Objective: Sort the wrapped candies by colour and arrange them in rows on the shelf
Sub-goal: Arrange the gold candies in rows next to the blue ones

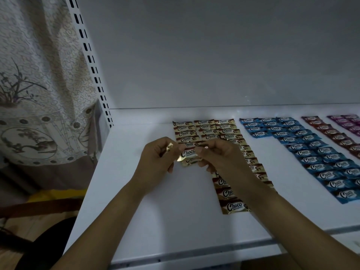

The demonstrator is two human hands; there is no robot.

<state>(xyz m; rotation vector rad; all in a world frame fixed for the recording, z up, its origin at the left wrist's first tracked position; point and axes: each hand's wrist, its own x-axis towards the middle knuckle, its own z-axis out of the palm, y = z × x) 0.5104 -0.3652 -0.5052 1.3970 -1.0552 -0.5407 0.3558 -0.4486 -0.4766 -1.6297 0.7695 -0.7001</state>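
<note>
**White shelf (148,201), one gold candy (188,155) held over the gold rows**

White shelf boards and a plain white back panel (214,55) fill the view. A slotted upright (89,61) stands at the left, with a patterned curtain (42,94) beyond it.

Both hands meet above the shelf. The left hand (155,158) pinches the gold candy by its left end and the right hand (220,156) pinches its right end, so each grip is narrow and closed on the wrapper. The candy sits at the near end of the shortest, leftmost line of gold candies (206,131). I cannot tell whether it touches the shelf.

The other gold lines run toward the front edge, partly hidden under the right forearm. To their right lie blue candies (311,152) in lines, then dark red candies (331,131), then purple candies (348,123) at the far right.
</note>
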